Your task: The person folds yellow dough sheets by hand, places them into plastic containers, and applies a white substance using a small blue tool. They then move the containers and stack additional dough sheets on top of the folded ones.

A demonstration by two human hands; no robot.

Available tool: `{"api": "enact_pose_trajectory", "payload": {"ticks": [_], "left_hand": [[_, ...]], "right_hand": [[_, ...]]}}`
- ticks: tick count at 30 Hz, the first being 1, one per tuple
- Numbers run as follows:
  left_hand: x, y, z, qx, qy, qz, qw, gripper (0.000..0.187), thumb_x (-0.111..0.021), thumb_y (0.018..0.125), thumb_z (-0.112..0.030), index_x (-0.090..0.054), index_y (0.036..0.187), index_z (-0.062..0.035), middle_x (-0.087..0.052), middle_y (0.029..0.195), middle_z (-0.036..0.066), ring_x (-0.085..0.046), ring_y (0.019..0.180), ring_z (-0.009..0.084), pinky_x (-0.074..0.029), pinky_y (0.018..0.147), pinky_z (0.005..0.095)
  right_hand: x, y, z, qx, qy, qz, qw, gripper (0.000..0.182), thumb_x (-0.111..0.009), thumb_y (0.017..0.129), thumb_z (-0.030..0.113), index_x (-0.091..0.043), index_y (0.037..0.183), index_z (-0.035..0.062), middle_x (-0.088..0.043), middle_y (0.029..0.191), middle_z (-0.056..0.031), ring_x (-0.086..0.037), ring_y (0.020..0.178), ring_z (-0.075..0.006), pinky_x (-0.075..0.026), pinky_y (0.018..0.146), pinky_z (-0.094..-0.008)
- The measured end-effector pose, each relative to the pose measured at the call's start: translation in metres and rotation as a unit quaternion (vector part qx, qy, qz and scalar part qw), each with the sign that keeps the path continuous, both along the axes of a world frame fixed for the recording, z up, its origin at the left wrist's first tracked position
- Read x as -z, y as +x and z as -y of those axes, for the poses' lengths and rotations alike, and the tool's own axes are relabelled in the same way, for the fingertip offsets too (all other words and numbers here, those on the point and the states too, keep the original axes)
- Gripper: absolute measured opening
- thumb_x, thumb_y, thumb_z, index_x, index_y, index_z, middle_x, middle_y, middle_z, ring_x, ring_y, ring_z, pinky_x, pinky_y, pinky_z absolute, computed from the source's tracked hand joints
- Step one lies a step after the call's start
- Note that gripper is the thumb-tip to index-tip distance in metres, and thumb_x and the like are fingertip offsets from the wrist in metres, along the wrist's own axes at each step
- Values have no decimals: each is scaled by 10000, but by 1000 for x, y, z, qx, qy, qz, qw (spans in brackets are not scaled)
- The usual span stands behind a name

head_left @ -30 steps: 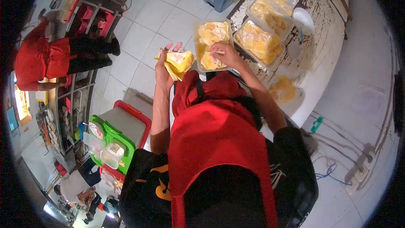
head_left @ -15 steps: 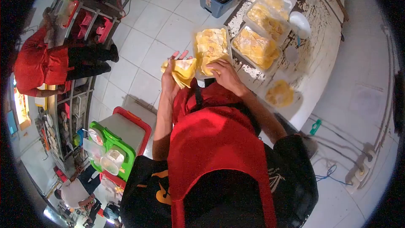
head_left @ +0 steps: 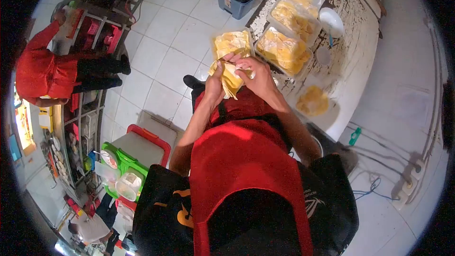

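My left hand (head_left: pixel 214 84) is closed around a floppy stack of thin yellow sheets (head_left: pixel 231 86) that look like dough wrappers, pale on some faces. At the stack's upper right edge, my right hand (head_left: pixel 259 77) has its thumb and fingers pinched together on the sheets. Just beyond both hands is a clear plastic tub (head_left: pixel 251 36) holding more yellow sheets (head_left: pixel 231 42), its near end hidden by the hands. To the right, several similar filled tubs stand in a row on the table, the closest with flour-dusted yellow sheets (head_left: pixel 283 50).
A white bowl (head_left: pixel 332 21) and a round yellow patch (head_left: pixel 313 101) are on the worn table (head_left: pixel 353 66). A blue-grey bin (head_left: pixel 232 8) stands ahead. At left are a green lid (head_left: pixel 124 163) with cups, shelving, and a person in red (head_left: pixel 47 68).
My right hand has left the near tub and come to the stack in my left hand. My left hand has moved right, and both hands now meet in front of the tub.
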State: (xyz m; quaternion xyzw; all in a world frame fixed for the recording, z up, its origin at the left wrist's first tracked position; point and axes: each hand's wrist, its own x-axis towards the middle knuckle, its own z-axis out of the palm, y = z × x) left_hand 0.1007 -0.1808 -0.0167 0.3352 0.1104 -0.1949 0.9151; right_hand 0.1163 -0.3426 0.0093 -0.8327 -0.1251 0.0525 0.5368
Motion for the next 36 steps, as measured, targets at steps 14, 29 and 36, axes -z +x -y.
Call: {"api": "enact_pose_trajectory", "payload": {"ticks": [14,29,36], "left_hand": [[3,8,-2,20,184,-89,979,502,-740,882,-111,-511,1317,-8,-636,1213,109,-655,1066,215,-560,897,348],[-14,15,-12,-12,295,-79,952,471,-812,807,-98,-586,1200,30,-678,1122,119,-679,974,200,-575,831,326],[-31,14,-1,49,318,27,946,461,-798,832,-123,-587,1219,10,-687,1090,93,-671,943,162,-560,810,304]], "right_hand": [[13,30,96,108,-26,118,987,382,-820,784,118,-652,1121,52,-650,1054,-83,-631,947,-207,-534,759,-316],[68,24,245,309,-353,198,860,410,-752,837,412,-657,1179,207,-438,1441,-210,-351,1361,-381,-266,1128,-520],[-50,2,45,-21,-149,167,974,411,-717,874,270,-656,1270,181,-385,1483,-173,-325,1393,-364,-234,1151,-484]]}}
